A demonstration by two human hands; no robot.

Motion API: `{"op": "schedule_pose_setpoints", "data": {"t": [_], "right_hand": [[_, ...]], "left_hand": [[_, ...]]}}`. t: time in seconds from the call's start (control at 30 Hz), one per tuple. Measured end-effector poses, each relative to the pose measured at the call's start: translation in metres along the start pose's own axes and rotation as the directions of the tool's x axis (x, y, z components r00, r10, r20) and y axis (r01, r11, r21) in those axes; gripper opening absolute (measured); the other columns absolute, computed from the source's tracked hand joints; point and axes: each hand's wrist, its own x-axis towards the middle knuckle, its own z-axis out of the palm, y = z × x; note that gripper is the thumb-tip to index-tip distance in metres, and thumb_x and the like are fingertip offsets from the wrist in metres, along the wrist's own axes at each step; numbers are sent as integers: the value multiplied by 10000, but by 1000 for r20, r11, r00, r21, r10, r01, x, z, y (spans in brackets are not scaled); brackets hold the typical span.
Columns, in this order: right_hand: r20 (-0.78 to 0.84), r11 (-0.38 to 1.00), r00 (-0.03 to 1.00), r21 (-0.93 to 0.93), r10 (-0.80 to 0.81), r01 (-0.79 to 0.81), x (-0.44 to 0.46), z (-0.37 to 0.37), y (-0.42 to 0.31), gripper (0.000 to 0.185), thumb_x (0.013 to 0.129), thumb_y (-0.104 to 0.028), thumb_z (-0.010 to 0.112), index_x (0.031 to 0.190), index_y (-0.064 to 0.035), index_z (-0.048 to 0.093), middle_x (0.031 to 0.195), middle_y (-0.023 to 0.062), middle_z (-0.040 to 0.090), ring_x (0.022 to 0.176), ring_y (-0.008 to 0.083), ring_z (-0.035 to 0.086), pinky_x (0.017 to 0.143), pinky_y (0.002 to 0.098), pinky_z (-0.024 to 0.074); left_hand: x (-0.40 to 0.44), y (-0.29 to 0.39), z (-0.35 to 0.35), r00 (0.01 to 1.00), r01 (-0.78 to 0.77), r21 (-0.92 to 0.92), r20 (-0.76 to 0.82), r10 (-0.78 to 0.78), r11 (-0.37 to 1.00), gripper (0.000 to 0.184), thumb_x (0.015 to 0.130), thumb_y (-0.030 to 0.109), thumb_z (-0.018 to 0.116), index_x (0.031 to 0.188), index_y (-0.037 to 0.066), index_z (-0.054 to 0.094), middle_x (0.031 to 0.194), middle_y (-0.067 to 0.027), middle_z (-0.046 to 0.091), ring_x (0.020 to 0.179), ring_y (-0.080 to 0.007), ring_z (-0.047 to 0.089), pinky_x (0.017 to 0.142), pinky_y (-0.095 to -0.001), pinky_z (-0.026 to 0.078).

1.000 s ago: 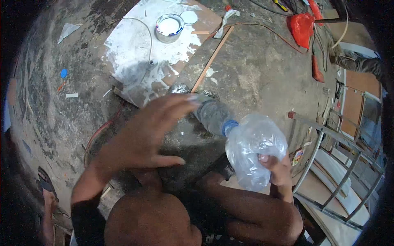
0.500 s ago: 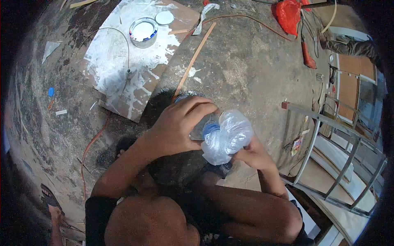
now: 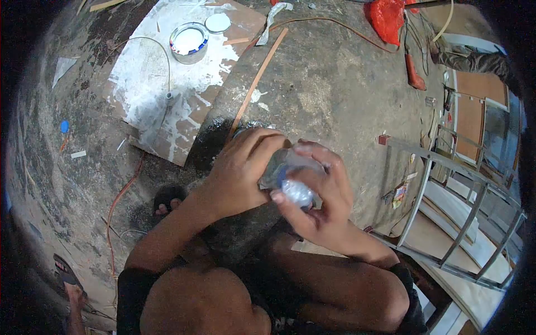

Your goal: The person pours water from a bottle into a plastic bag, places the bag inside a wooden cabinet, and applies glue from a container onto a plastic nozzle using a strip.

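My left hand is wrapped round a clear plastic bottle, whose body is mostly hidden by the fingers. Around the bottle's blue neck end, my right hand closes on a crumpled clear plastic piece. The two hands are close together above the floor, between the knees. Motion blurs the right fingers and the plastic a little.
An open can of white paint and a round white lid sit on a paint-splashed board. A wood strip lies beside it. At right are a metal frame, a red bag and another person's leg.
The left hand has come down and closed round the bottle. My right hand has moved left to the bottle's neck, its fingers now over the crumpled plastic. The view has shifted slightly.
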Motion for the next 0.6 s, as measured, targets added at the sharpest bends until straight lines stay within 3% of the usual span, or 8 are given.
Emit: {"op": "schedule_pose_setpoints", "data": {"t": [0.13, 0.23, 0.43, 0.53, 0.6], "right_hand": [[-16, 995, 995, 41, -95, 96, -2, -2, -2, 182, 817, -76, 824, 962, 7, 751, 1189, 195, 666, 1102, 372, 690, 919, 410, 578], [-35, 984, 991, 118, -132, 135, -5, -4, 3, 191, 812, -53, 816, 990, -8, 762, 1144, 180, 685, 1087, 363, 709, 901, 406, 598], [211, 998, 975, 27, -68, 63, 11, -44, -12, 68, 851, 5, 776, 913, -7, 752, 1008, 167, 695, 992, 334, 723, 835, 370, 593], [117, 994, 988, 62, -99, 92, 11, -56, -7, 175, 777, 52, 761, 936, -21, 760, 1028, 148, 706, 907, 283, 719, 742, 354, 583], [31, 997, 997, 38, -73, 72, 6, -69, -7, 148, 798, 48, 761, 929, -13, 730, 1005, 154, 705, 908, 273, 714, 760, 347, 576]], "left_hand": [[2, -2, 2, 999, -33, 46, -4, 33, 998, 680, 657, 239, 875, 1230, 35, 570, 1215, -174, 583, 1150, -394, 593, 998, -468, 477], [-1, -6, 1, 1000, -29, 38, -10, 30, 999, 673, 644, 235, 886, 1212, 50, 578, 1220, -152, 575, 1146, -378, 587, 1001, -469, 467], [-2, 0, 1, 999, -22, 83, -26, 25, 996, 703, 596, 231, 915, 1196, 72, 584, 1201, -131, 570, 1156, -360, 577, 1004, -473, 455], [2, -1, -5, 1000, -20, 106, 2, 20, 994, 736, 581, 237, 924, 1207, 78, 571, 1208, -132, 564, 1175, -363, 564, 1014, -481, 449], [3, 0, -9, 1000, -26, 136, 15, 24, 990, 774, 578, 242, 929, 1238, 82, 556, 1244, -138, 552, 1205, -365, 548, 1032, -491, 438]]}}
